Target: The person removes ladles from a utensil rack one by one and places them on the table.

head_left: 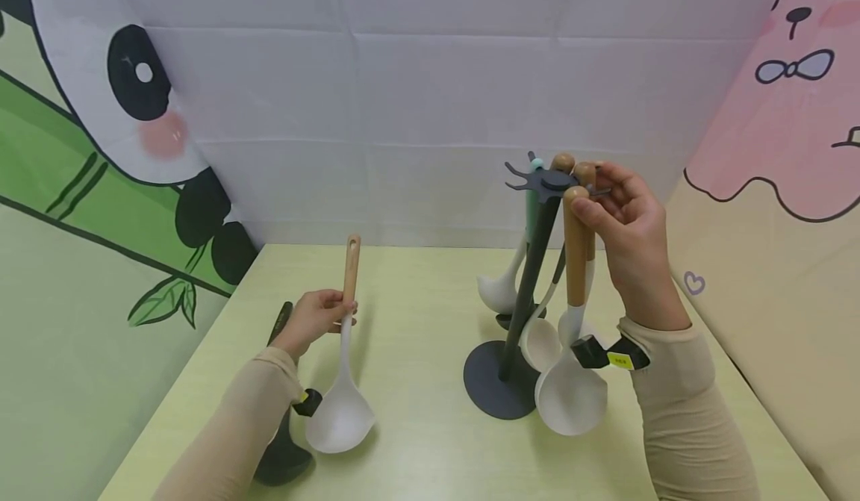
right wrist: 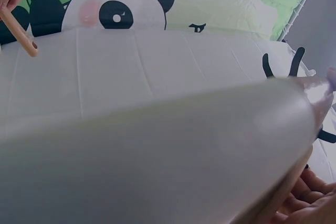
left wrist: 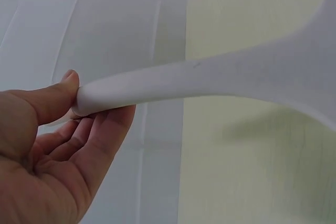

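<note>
My left hand [head_left: 317, 323] pinches a white spatula [head_left: 340, 417] where its wooden handle meets the white neck. The spatula is upright, broad head down; its neck [left wrist: 157, 82] spans the left wrist view. On the right, my right hand [head_left: 628, 225] pinches the top of the wooden handle [head_left: 575, 251] of a white ladle [head_left: 571, 398], beside the hooks of a dark utensil stand [head_left: 531, 284]. That ladle hangs head down in front of the stand. A blurred pale surface fills much of the right wrist view, where part of my right hand shows at lower right.
Other utensils hang on the stand, among them a white ladle [head_left: 499, 292] at the back and a cream one [head_left: 540, 344]. A black utensil [head_left: 285, 456] lies on the pale table [head_left: 416, 337], partly behind my left arm. A printed cloth [head_left: 437, 98] closes off the back.
</note>
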A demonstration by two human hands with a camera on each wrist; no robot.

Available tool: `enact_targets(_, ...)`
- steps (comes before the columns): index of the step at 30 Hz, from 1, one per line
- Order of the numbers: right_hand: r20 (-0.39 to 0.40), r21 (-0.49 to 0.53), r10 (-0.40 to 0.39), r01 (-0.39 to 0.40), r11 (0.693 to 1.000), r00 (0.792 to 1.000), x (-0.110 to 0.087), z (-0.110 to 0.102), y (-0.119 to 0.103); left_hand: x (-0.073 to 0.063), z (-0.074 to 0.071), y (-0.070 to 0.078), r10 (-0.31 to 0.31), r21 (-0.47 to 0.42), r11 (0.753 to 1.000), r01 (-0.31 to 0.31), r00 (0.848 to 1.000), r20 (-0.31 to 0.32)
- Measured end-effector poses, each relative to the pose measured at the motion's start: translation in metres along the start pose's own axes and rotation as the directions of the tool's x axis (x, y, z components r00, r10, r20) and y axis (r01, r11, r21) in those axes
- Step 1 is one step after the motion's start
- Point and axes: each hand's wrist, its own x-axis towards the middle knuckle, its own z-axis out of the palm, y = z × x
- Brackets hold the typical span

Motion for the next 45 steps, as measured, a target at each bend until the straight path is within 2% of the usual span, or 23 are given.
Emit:
enact_targets(11,-0.003,-0.014,0.007,-0.007,1.0,1.0,-0.001,0.001,-0.001,-0.003,0.001,-0.009,-0.024,-0.006,1.0,0.024,0.999,0.03)
enact_targets(18,-0.003,-0.011,0.012,-0.012,1.0,1.0,-0.001,0.001,-0.003,-0.002,0.001,-0.022,-0.031,0.001,1.0,0.031,0.998,0.061)
enact_targets(28,-0.004,-0.029,0.019,-0.019,0.999,1.0,-0.001,0.002,-0.003,0.001,0.002,-0.027,-0.062,0.009,0.998,0.062,0.997,0.047)
enact_targets(35,-0.008,-0.038,0.022,-0.022,0.999,1.0,-0.001,0.002,-0.005,0.003,0.004,-0.033,-0.065,0.007,0.998,0.065,0.996,0.062)
enact_targets(45,-0.01,-0.034,0.03,-0.03,0.999,1.0,0.0,0.002,-0.005,0.009,0.009,-0.041,-0.142,0.032,0.99,0.14,0.988,0.062)
